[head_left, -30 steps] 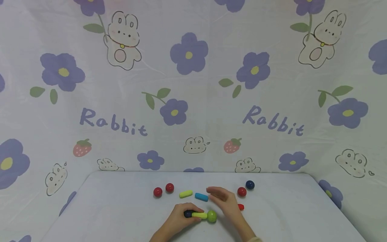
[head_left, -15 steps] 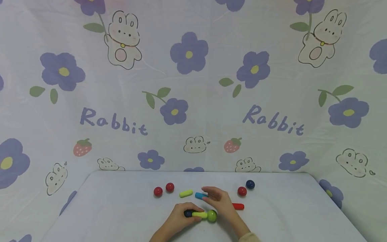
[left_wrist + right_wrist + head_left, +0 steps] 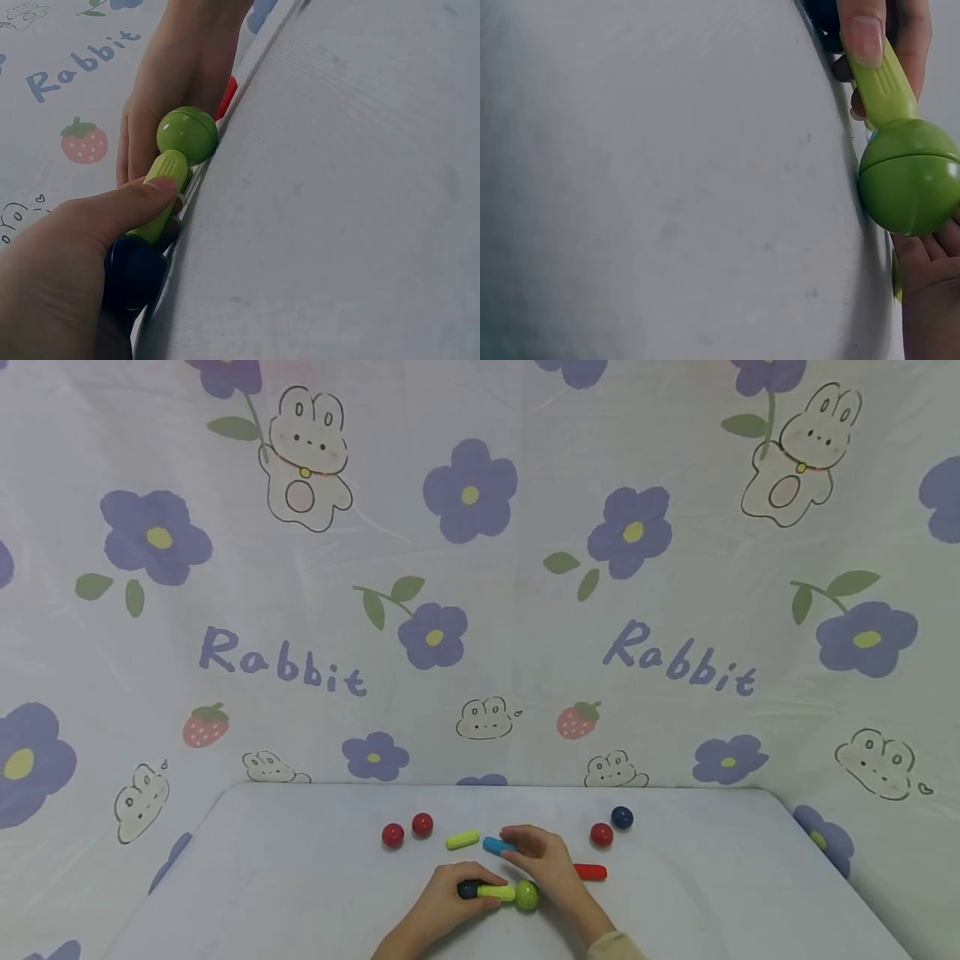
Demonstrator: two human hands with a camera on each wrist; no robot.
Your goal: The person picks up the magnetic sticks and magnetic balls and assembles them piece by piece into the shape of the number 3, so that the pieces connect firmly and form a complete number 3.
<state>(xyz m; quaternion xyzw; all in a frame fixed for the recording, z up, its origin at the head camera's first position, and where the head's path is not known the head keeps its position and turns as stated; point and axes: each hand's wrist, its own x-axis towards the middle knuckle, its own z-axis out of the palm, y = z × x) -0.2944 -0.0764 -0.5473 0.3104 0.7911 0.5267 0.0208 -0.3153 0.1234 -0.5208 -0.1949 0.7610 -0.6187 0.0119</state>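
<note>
My left hand (image 3: 447, 897) grips a yellow-green rod (image 3: 495, 892) between thumb and fingers. A green ball (image 3: 527, 895) sits on the rod's right end, and a dark blue ball (image 3: 468, 890) is at its left end, partly covered by the hand. In the left wrist view the thumb presses along the ribbed rod (image 3: 166, 174). Just beyond the green ball, my right hand (image 3: 551, 867) has its thumb and fingers about the right end of a blue rod (image 3: 497, 845) on the table; its fingers hide that end.
Two red balls (image 3: 393, 836) lie at the left, near a loose yellow-green rod (image 3: 462, 840). Right of the right hand are a red rod (image 3: 592, 872), another red ball (image 3: 602, 835) and a dark blue ball (image 3: 622, 817). Something yellow (image 3: 527, 826) shows behind the right hand. The table (image 3: 300, 877) meets a patterned cloth.
My right hand has moved left to the blue rod, uncovering more of the red rod. The left hand and its joined pieces have stayed in place.
</note>
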